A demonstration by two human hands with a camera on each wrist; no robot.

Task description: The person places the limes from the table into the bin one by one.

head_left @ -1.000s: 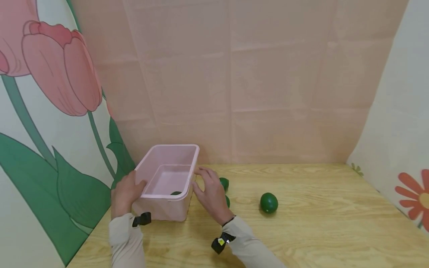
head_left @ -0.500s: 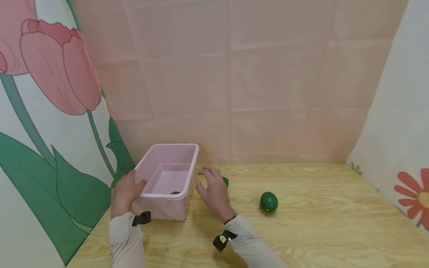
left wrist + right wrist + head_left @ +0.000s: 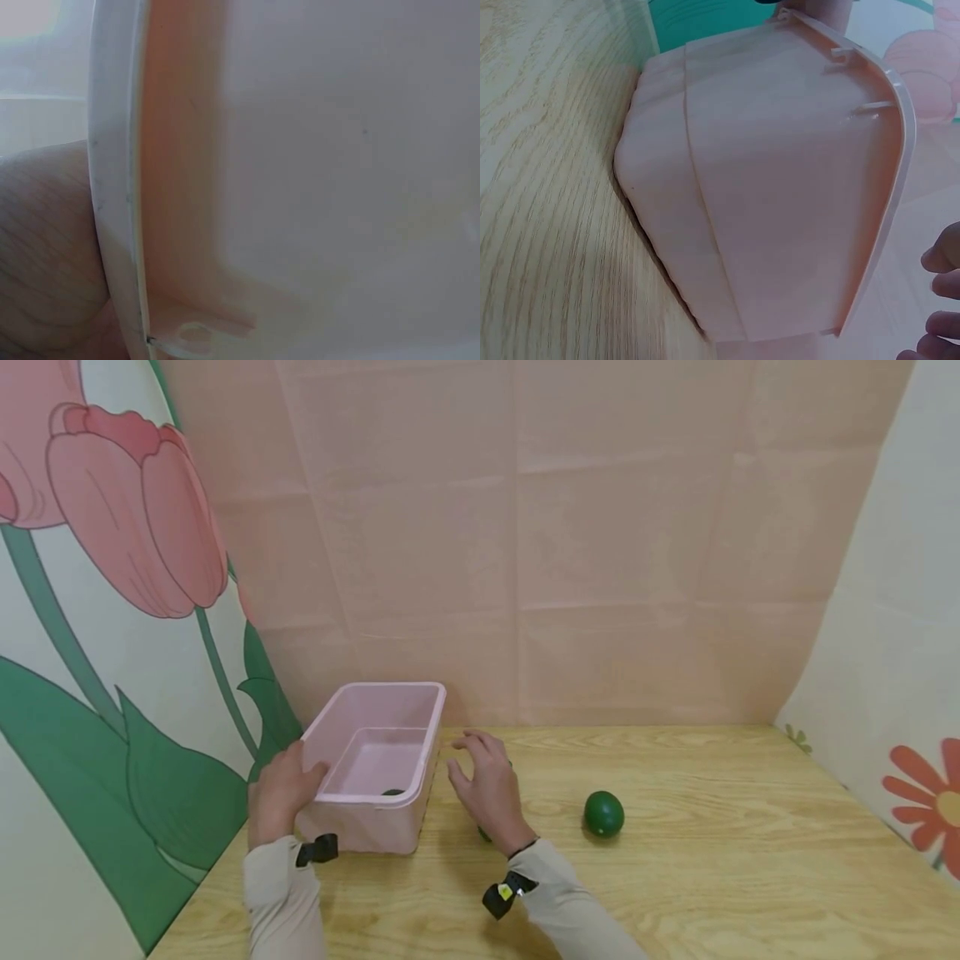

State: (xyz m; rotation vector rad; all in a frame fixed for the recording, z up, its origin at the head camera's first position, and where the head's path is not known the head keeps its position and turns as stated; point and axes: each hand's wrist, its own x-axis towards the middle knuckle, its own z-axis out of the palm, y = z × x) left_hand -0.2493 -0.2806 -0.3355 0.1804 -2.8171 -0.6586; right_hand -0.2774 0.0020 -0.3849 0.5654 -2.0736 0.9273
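Observation:
A pale pink plastic bin (image 3: pixel 360 827) stands on the table at the left. My left hand (image 3: pixel 281 792) grips its near-left rim, thumb over the edge; the left wrist view shows that hand (image 3: pixel 45 247) against the bin's rim. Inside the bin, a dark green fruit (image 3: pixel 393 792) is mostly hidden by the near wall. Apart from the bin's right side, my right hand (image 3: pixel 491 793) hovers with loosely bent, spread fingers and holds nothing. It covers most of the green fruit (image 3: pixel 484 835) behind it. Another smooth, dark green, rounded fruit (image 3: pixel 603 814) lies farther right.
The wood-grain table (image 3: pixel 720 860) reaches back to a creased pink cloth backdrop (image 3: pixel 600 543). A tulip-print panel (image 3: pixel 142 710) borders the left side, close to the bin. A flower-print panel (image 3: pixel 885 610) borders the right.
My right hand has drawn away from the bin's right wall, rightward, and now covers more of the green fruits behind it. The left hand and the bin stay put.

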